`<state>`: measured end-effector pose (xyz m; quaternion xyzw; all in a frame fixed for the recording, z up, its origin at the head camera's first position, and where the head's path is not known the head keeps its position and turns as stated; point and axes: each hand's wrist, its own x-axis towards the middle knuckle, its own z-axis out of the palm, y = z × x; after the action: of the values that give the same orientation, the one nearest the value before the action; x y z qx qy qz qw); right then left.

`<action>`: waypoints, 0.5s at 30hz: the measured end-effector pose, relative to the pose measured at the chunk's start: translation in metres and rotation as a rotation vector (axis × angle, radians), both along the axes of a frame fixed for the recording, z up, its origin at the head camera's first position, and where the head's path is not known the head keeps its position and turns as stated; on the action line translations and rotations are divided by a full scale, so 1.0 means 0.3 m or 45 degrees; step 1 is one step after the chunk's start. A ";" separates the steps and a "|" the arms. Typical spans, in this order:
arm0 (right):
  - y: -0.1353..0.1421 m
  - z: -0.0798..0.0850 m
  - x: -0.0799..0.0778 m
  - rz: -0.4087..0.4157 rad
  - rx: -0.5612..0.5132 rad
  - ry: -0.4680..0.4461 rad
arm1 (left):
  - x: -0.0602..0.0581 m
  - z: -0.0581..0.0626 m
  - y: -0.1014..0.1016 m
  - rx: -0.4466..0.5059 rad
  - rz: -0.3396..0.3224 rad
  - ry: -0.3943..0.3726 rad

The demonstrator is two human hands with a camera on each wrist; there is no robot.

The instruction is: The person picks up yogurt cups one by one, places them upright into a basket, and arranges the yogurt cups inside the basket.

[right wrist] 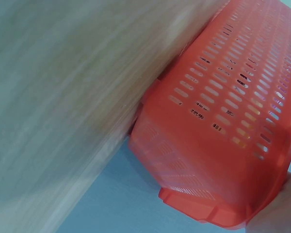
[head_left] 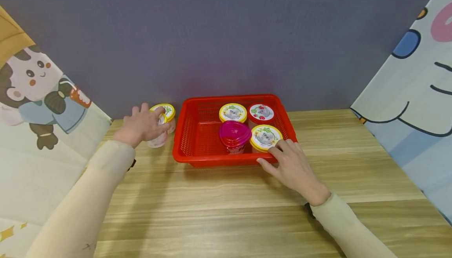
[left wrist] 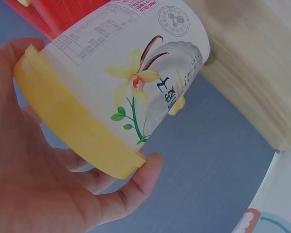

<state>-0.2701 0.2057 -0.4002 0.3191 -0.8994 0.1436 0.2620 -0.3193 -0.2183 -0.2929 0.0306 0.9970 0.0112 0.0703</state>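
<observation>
My left hand [head_left: 141,124] is at the left of the red basket [head_left: 201,159]. In the left wrist view its fingers and thumb grip the yellow lid of a white plastic cup [left wrist: 136,77] printed with a yellow flower. The cup is tilted in that view. Just behind it stands another yellow-lidded cup [head_left: 171,111]. At the basket's front right corner, my right hand [head_left: 296,168] holds the rim, fingers over the edge and thumb in front. Beside those fingers, inside the basket, sits a yellow-lidded cup [head_left: 266,137].
Also in the basket are a cup with a magenta lid [head_left: 234,134], a further yellow-lidded cup [head_left: 233,113] and a red-lidded cup [head_left: 261,113]. The wooden table [head_left: 219,211] meets a grey wall panel [head_left: 226,34] behind. Cartoon-printed panels flank both sides.
</observation>
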 end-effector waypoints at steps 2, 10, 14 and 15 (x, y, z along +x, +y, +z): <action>0.000 -0.001 -0.001 0.001 0.001 0.002 | -0.004 0.010 0.003 0.004 0.006 0.001; 0.000 0.000 0.000 -0.002 0.007 -0.002 | -0.019 0.058 0.023 0.018 0.012 0.014; 0.000 0.003 0.000 -0.003 0.009 -0.001 | -0.028 0.082 0.031 0.023 0.008 0.028; 0.000 0.003 -0.001 -0.003 0.010 0.000 | -0.030 0.088 0.033 0.025 0.007 0.032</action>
<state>-0.2704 0.2058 -0.3994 0.3191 -0.9002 0.1399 0.2611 -0.3283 -0.2083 -0.2665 0.0285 0.9977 0.0206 0.0573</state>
